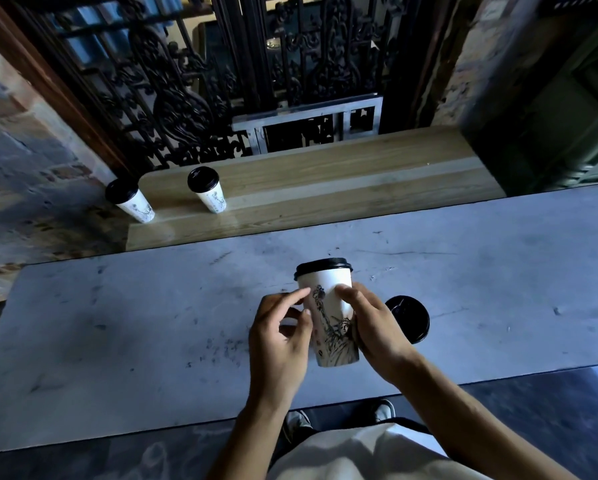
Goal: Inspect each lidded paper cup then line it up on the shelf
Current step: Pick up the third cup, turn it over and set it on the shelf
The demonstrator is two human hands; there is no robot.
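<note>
Nearest to us, our pale garment fills the bottom edge, with the toes of two shoes showing on the dark floor just below the near rim of the grey counter.

Over the middle of that counter we hold a lidded paper cup between both hands. It is white with a black lid and a black drawing of a crowned statue, and it tilts so the lid points away from us and the base comes toward us. Our left hand sits on its left side with the fingers loosely curled, the fingertips touching the cup wall and the thumb near it. Our right hand wraps the right side, its fingers closed around the wall and the thumb laid across the front. We cannot tell whether the base rests on the counter or hangs just above it.

Just right of the right hand, partly hidden behind it, a second cup stands on the counter; only its black lid shows from above.

Beyond the counter's far edge runs a wooden shelf. Two more lidded cups stand at its left end, near each other but apart: one at the very left corner, the other a little right of it.

Behind the shelf rises a dark ornate iron grille, with rough stone walls on either side.
</note>
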